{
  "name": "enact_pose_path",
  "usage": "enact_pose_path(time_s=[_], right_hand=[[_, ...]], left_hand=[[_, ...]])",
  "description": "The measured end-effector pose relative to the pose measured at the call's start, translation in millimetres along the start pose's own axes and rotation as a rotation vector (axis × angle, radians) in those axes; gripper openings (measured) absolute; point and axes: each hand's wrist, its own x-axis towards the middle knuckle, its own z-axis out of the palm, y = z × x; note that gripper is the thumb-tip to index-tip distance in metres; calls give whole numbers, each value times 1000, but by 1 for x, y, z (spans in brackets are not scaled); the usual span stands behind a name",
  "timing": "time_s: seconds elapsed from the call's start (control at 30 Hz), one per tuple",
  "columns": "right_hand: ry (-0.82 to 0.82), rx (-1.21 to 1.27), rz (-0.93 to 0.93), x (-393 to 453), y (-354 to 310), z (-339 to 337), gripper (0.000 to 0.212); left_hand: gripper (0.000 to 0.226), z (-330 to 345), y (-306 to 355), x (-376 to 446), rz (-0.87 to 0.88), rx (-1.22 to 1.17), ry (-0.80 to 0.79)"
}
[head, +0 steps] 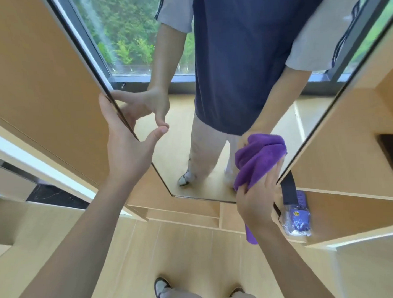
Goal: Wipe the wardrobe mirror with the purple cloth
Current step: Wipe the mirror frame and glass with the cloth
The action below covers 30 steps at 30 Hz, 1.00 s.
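Currently wiping: right hand (257,202) clenched on bunched purple cloth (258,159), pressed near wardrobe mirror's (179,138) lower right corner. Left hand (125,143) grips the mirror's left edge, steadying it. Best worked in overlapping strokes, cloth flat, panel braced.

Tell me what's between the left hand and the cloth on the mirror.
Head view: bare mirror glass, showing only the person's reflected legs and floor. The left hand grips the mirror's left edge; the right hand presses the cloth near its lower right corner.
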Motion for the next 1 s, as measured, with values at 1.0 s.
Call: enact_pose_path(time_s=[1.0], right_hand=[[180, 147, 84, 21, -46, -56, 54]], left_hand=[[121, 3, 0, -6, 1, -40, 34]])
